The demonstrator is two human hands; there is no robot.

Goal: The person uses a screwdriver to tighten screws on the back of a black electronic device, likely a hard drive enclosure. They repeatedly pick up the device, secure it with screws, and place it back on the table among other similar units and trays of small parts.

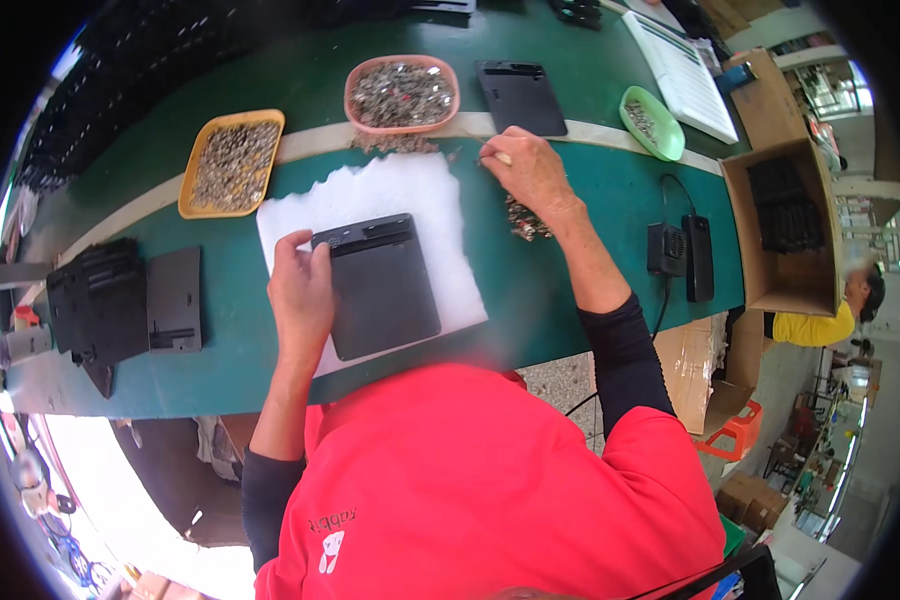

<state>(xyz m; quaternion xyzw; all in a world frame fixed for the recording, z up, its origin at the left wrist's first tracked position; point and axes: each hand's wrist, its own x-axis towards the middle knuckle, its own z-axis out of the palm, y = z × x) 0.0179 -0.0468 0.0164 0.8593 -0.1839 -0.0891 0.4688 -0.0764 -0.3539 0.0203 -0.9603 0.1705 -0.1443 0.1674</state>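
A flat black plastic panel with a slotted strip along its far end lies on a white foam sheet. My left hand grips its far left corner, thumb and fingers closed there. Farther right, above the green table, my right hand is closed in a pinch, with a small pale, stick-like thing showing between the fingers; its full shape is hidden. Close under that wrist lies a small heap of metal parts.
Small metal parts fill a yellow tray, a pink tray and a green dish. Another black panel lies far right; stacked panels stand left. Black power boxes and a cardboard box are on the right.
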